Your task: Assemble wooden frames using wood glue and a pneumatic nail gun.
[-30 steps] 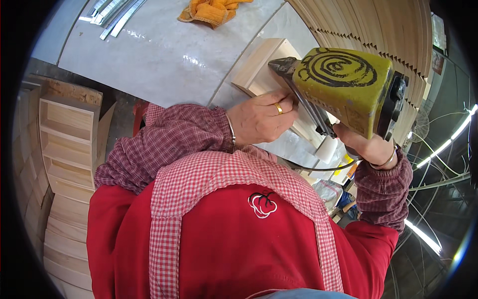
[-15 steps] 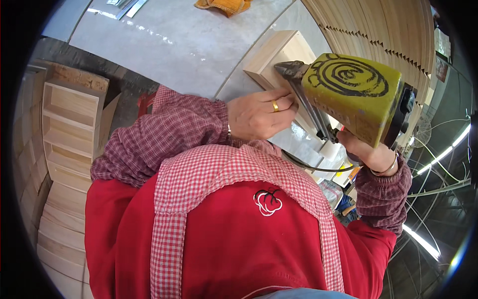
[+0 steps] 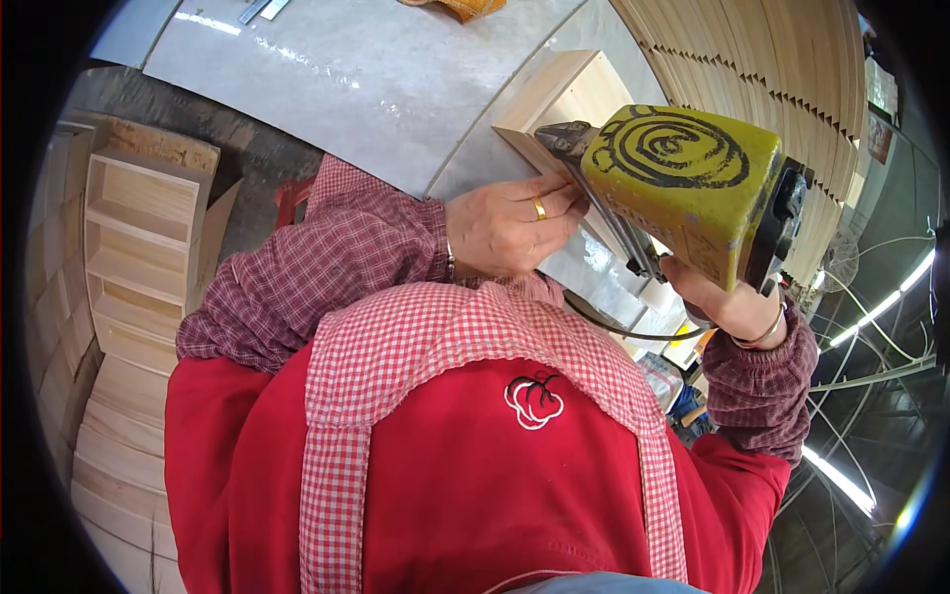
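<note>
My right hand (image 3: 727,302) is wrapped round the handle of a yellow-green nail gun (image 3: 683,163), which has black swirls drawn on its head. The gun's dark nose lies over the near edge of a pale wooden box frame (image 3: 549,87) on the table. My left hand (image 3: 515,226) is closed on the frame's near side, close to the gun's magazine. Its thumb and the fingertips are partly hidden behind the gun. Much of the frame is also covered by the gun, so whether the nose touches the wood is hard to tell.
Tall stacks of wooden strips (image 3: 752,59) stand at the far right. The grey table (image 3: 336,79) bears an orange cloth (image 3: 465,8) and metal strips (image 3: 259,10). Finished-looking wooden boxes (image 3: 139,223) are stacked at left. A dark hose (image 3: 633,337) runs below the gun.
The nail gun has shifted slightly left across the frame in my right hand. My left hand stays at the frame, nearly still. The whole view has moved a little.
</note>
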`<state>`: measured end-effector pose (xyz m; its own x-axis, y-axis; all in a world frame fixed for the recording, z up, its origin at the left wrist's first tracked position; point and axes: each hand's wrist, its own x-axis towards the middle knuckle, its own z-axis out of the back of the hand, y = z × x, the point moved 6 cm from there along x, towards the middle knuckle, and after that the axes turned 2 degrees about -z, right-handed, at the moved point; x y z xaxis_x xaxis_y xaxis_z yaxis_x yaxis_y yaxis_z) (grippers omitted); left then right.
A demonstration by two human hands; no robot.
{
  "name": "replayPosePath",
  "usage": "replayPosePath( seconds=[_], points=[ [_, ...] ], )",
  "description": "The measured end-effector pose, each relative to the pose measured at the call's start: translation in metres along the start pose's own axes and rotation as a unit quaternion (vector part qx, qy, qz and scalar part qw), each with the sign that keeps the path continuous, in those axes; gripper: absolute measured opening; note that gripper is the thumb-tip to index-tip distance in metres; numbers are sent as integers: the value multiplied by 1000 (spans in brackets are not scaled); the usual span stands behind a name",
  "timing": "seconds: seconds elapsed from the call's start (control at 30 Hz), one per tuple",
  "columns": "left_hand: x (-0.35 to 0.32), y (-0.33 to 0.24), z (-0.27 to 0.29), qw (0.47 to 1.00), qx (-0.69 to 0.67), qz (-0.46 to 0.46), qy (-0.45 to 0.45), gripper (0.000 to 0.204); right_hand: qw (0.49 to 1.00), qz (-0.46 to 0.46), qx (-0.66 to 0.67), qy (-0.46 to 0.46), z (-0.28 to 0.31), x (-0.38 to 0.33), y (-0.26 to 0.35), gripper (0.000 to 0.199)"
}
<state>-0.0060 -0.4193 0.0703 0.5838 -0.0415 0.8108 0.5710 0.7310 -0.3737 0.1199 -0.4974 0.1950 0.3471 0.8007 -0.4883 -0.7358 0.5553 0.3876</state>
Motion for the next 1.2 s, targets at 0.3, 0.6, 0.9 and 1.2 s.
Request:
replayPosePath(
  seconds=[0.3,0.6,0.9,1.2],
  points=[
    [5,11,3,1000,2,10,22,25,982,-85,162,-54,8,10,9,43],
    [24,61,6,997,34,50,54,9,846,-385,264,-257,34,-55,-70,13],
    [67,94,3,981,48,65,179,25,767,-538,63,-343,1,-149,-252,34],
    [127,91,-28,931,186,-9,314,69,696,-620,-21,-361,-66,-233,-345,45]
  ],
)
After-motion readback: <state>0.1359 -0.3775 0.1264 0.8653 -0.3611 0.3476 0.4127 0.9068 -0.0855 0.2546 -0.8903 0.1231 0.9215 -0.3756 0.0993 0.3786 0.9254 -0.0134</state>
